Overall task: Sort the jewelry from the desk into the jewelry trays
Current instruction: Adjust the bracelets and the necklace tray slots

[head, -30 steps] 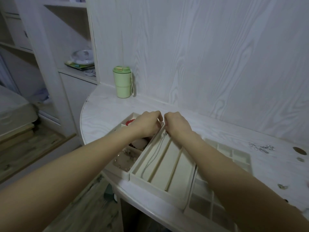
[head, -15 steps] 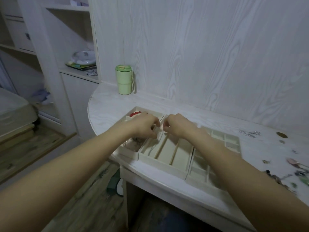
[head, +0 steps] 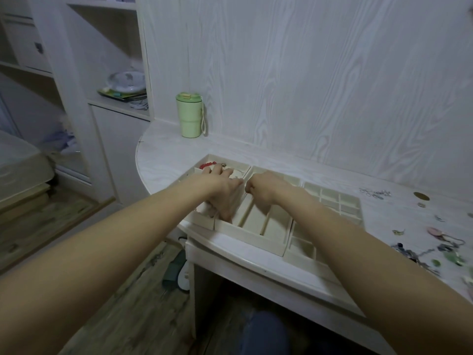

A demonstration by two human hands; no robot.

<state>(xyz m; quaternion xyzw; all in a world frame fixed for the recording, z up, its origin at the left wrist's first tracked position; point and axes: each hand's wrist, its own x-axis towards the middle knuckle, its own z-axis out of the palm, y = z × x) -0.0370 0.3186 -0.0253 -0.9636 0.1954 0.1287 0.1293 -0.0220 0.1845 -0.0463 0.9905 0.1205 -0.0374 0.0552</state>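
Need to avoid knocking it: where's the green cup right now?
In the head view, the green cup stands upright at the desk's back left, against the wall, beyond the jewelry trays.

- Your view is dim and flat, with a cool grey-violet cast over the whole room.
- No lamp or window shows; light seems soft and diffuse, without glare.
- Shadows are weak: darkest under the desk (head: pixel 238 252) and in the shelf recesses.
- Wide-angle bending curves the shelf uprights at left and stretches your forearms.
- The loose jewelry (head: pixel 435 252) at the right edge is smeared and soft.
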